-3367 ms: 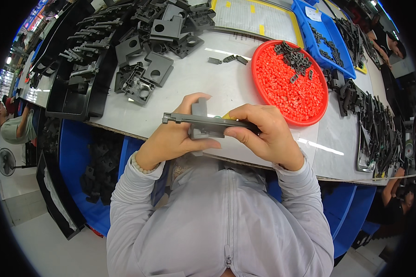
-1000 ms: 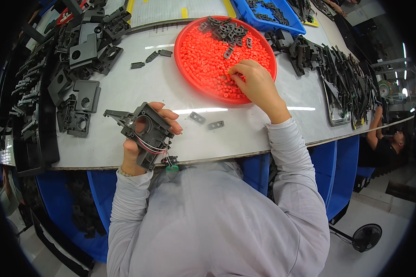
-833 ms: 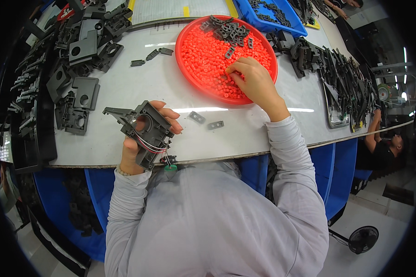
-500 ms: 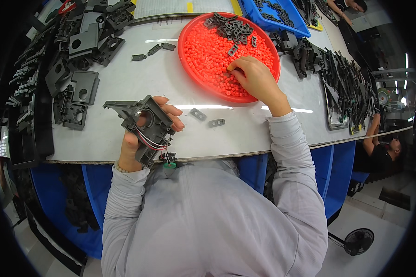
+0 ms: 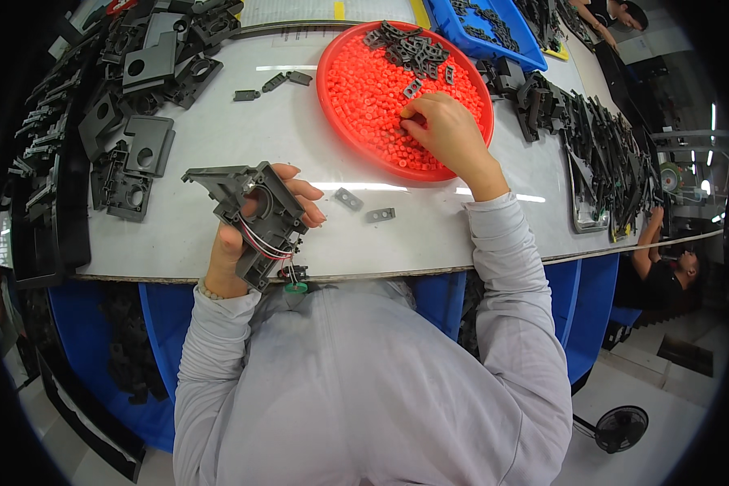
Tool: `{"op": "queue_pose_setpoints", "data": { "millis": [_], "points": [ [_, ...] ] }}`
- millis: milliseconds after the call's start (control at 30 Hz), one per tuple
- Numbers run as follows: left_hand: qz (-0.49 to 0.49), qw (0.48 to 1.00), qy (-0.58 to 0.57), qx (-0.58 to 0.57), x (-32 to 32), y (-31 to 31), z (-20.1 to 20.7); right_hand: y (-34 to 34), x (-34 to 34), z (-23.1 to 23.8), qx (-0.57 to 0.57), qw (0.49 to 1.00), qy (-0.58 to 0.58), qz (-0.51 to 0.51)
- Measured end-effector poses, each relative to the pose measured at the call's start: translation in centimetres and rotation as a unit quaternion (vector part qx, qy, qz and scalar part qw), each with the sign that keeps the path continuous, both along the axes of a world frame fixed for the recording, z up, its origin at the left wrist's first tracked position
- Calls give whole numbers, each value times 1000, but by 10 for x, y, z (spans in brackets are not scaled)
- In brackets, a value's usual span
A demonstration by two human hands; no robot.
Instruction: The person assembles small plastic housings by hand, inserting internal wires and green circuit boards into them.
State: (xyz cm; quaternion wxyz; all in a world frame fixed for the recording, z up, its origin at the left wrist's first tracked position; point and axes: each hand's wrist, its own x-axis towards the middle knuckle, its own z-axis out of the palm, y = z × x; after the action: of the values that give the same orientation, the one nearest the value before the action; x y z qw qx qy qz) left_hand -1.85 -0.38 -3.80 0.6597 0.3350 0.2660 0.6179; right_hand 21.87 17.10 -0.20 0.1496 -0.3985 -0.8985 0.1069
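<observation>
My left hand [image 5: 228,253] holds a dark grey plastic housing [image 5: 269,217] tilted above the table's front edge, its fingers wrapped round the right side. Thin red and white wires run across the housing to a small green disc [image 5: 296,287] hanging below it. My right hand [image 5: 448,136] reaches into a round red tray [image 5: 326,101] full of small red caps [image 5: 368,101]. Its thumb and index finger are pinched together among the caps; what lies between them is hidden. Several small dark grey brackets [image 5: 413,53] lie on the caps at the tray's far side.
Two small grey plates [image 5: 381,215] lie on the white table [image 5: 340,243] between my hands. Grey housings [image 5: 150,146] are piled at left, beside a black tray. Three dark clips lie left of the red tray. Dark strips [image 5: 603,154] and a blue bin [image 5: 494,40] stand right.
Both hands stay nearly in place. My right fingertips have shifted slightly among the caps, and the whole view has moved a little.
</observation>
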Motion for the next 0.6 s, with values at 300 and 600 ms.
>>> {"op": "queue_pose_setpoints", "data": {
  "millis": [300,600],
  "points": [
    [-21,999,-24,17,-2,1,-2,3,1,-4,4,999,27,23],
    [-27,999,-28,18,0,3,-2,2,12,-3,-7,995,52,82]
  ]
}}
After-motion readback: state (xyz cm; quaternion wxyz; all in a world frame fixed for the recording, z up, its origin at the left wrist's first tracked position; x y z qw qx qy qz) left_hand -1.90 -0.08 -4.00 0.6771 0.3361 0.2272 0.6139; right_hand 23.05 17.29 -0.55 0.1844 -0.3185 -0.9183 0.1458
